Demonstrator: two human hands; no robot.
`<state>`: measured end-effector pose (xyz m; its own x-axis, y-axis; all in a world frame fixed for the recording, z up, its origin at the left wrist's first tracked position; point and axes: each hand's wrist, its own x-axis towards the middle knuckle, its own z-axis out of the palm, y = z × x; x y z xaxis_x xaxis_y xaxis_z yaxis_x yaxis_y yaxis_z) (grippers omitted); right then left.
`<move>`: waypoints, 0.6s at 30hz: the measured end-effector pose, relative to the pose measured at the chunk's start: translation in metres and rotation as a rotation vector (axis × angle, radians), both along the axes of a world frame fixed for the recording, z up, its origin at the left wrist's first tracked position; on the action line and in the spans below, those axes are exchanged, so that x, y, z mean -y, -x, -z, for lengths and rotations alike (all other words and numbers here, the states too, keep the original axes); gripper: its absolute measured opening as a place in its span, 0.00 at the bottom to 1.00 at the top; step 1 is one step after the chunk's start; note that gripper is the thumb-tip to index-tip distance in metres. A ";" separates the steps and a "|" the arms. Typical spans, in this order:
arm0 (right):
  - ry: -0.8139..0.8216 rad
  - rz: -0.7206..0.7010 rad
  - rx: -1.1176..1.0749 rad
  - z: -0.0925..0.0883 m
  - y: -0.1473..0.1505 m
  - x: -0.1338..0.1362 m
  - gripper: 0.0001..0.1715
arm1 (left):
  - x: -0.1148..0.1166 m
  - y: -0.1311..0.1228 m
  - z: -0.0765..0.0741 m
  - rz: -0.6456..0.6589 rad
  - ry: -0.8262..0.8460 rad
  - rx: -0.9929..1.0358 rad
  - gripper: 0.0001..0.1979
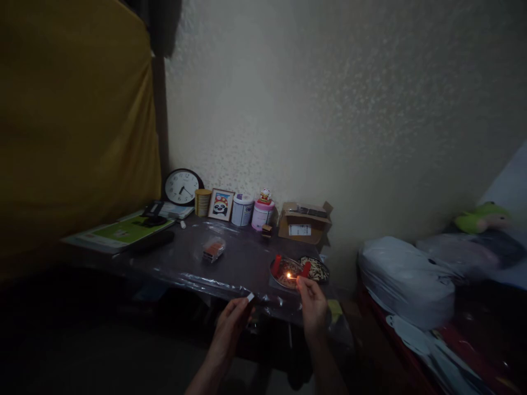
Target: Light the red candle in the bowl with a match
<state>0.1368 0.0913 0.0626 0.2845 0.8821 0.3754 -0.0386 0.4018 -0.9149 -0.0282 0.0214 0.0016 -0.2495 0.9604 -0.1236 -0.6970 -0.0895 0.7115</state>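
Note:
My right hand [313, 307] pinches a burning match [293, 277], its small flame bright at the left end. Just behind the flame, two red candles [306, 269] stand at a round dish [284, 282]. Beside it is a second round dish [319, 270] full of pale thin pieces, perhaps matchsticks. My left hand [234, 318] is closed around a small matchbox [250, 297]; only its whitish end shows past the fingers. The hands are apart, near the front edge of the table.
The plastic-covered table [242, 258] carries a wrapped pack [214, 249], an open cardboard box [304, 226], a panda picture [221, 205], canisters [242, 210] and a clock [183, 187]. A green-covered book [127, 229] lies left. White bags [405, 277] are piled right.

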 end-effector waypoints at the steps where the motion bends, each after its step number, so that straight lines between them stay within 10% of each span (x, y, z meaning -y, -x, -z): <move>1: -0.002 -0.013 0.005 -0.001 0.001 -0.001 0.18 | 0.000 0.000 0.001 0.000 0.000 0.004 0.14; 18: -0.085 -0.032 0.067 -0.018 0.006 -0.024 0.17 | 0.004 -0.002 -0.008 0.005 -0.043 0.016 0.13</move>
